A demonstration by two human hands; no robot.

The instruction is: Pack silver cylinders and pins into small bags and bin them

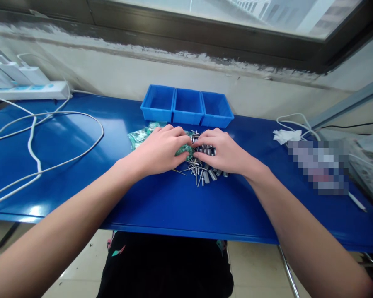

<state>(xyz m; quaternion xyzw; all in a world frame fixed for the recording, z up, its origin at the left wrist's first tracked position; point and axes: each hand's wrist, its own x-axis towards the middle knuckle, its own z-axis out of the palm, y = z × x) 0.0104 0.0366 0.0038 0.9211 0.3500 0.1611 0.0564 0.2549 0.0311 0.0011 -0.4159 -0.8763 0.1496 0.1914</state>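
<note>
My left hand lies over shiny green plastic packets, with its fingers curled and a crumpled green piece between thumb and fingers. Facing it, my right hand arches over a heap of loose metal parts, thumb and forefinger apart and nothing plainly gripped. In that heap are thin silver pins with collars, like blind rivets, and thicker grey metal cylinders. Both sets of fingertips nearly meet at the heap's middle. Part of the heap is hidden under the hands.
Three joined blue bins stand behind the heap against the wall. A white cable loops across the left of the blue table, from a power strip. Right: a crumpled tissue, a blurred-out item and a white pen-like stick.
</note>
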